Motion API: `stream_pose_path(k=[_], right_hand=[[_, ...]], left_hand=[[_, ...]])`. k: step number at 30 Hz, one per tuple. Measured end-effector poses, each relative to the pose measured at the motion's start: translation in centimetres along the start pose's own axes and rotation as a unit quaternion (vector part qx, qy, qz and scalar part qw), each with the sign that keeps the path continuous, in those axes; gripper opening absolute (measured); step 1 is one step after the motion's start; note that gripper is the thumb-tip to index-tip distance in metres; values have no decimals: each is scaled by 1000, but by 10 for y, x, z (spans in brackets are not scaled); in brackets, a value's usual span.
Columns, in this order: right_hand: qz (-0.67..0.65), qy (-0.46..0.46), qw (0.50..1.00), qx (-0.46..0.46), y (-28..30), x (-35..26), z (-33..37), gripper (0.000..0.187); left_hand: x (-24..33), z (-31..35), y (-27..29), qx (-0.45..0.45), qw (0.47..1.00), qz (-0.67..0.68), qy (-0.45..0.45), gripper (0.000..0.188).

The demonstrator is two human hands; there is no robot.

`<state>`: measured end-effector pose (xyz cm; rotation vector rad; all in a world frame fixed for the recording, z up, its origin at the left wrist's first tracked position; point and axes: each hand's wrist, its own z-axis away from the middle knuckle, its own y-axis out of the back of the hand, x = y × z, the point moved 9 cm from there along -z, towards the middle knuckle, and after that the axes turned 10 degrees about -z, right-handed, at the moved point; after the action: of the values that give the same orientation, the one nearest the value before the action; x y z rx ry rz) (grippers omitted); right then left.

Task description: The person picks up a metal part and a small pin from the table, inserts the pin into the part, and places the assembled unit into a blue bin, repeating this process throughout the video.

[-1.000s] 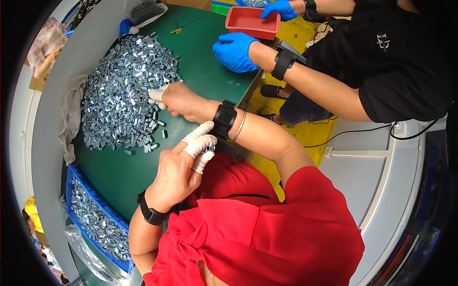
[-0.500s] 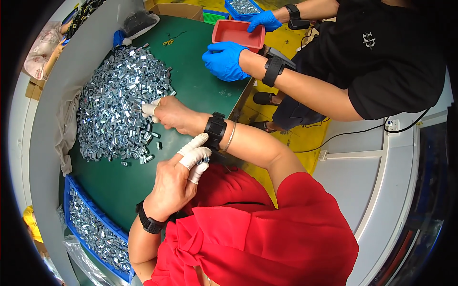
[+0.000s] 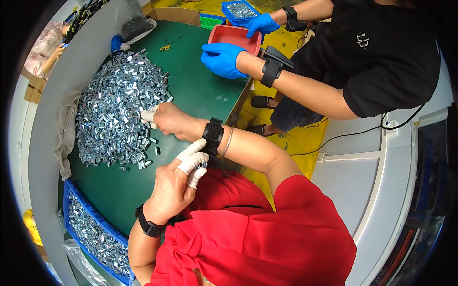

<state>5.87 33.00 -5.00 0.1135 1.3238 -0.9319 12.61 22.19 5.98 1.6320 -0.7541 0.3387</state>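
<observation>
A broad heap of small silvery long hex nuts [image 3: 119,90] lies on the green tabletop [image 3: 195,88]. My right hand [image 3: 174,120], with white covers on its fingertips, reaches to the heap's right edge. Its fingers are pinched together among the nuts; what sits between the tips is too small to make out. Closer to my body, my left hand [image 3: 171,188] is held up beside my right wrist. Its covered fingers are curled round a shiny long hex nut [image 3: 203,165], of which only the end shows; any more inside the fingers are hidden.
A blue crate [image 3: 90,214] of similar nuts stands at the lower left. Across the table corner, a co-worker's blue-gloved hands [image 3: 223,60] hold a red tray [image 3: 233,38]. Behind are a small blue basket [image 3: 238,21] of parts and a cardboard box [image 3: 176,15]. A grey partition [image 3: 52,109] borders the left.
The whole view has shifted slightly. My right hand stays at the heap's edge and my left stays curled by the right wrist; little else differs.
</observation>
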Motion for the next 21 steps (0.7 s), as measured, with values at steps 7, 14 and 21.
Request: stream_pose_path(k=[7,14,21], right_hand=[[50,108,993,20,11,-16,12,26],[132,370,912,120,55,-87,99,11],[144,510,815,233,97,-124,202,17]], left_hand=[[3,0,5,27,999,-7,-17,19],[-4,6,9,19,999,29,-16,13],[-12,7,6,9,998,60,4,13]])
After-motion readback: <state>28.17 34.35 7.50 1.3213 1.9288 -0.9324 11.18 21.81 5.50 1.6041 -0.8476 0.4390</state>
